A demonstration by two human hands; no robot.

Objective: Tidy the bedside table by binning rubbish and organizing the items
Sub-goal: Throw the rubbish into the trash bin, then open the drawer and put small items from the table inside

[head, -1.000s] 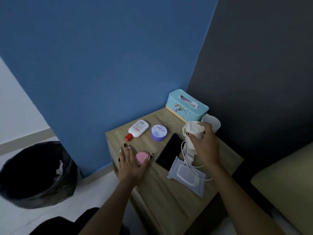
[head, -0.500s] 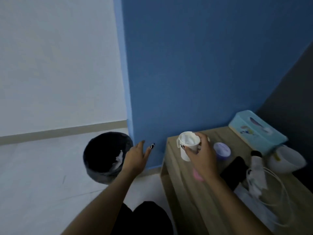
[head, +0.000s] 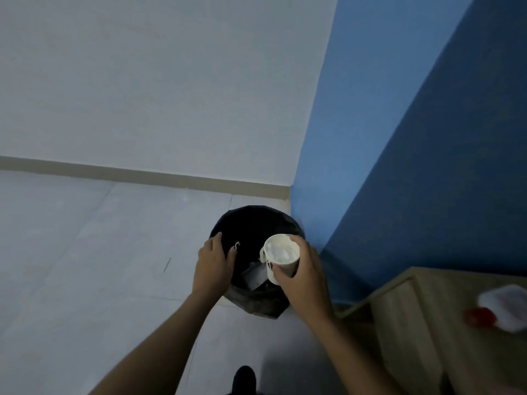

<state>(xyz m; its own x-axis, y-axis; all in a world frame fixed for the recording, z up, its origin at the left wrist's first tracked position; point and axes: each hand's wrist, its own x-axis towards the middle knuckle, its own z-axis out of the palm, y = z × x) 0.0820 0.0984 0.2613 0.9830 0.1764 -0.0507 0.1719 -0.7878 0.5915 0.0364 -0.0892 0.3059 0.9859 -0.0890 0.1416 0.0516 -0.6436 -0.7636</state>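
Pale floor tiles (head: 85,252) meet a grey wall; left hand (head: 212,265) clasps the near rim of the black bin (head: 253,220), grip closed on it; right hand (head: 299,276) holds a white cup (head: 281,256) stuffed with tissue above the bin; blurred white bottle (head: 506,305) lies on the counter (head: 413,323), far right.
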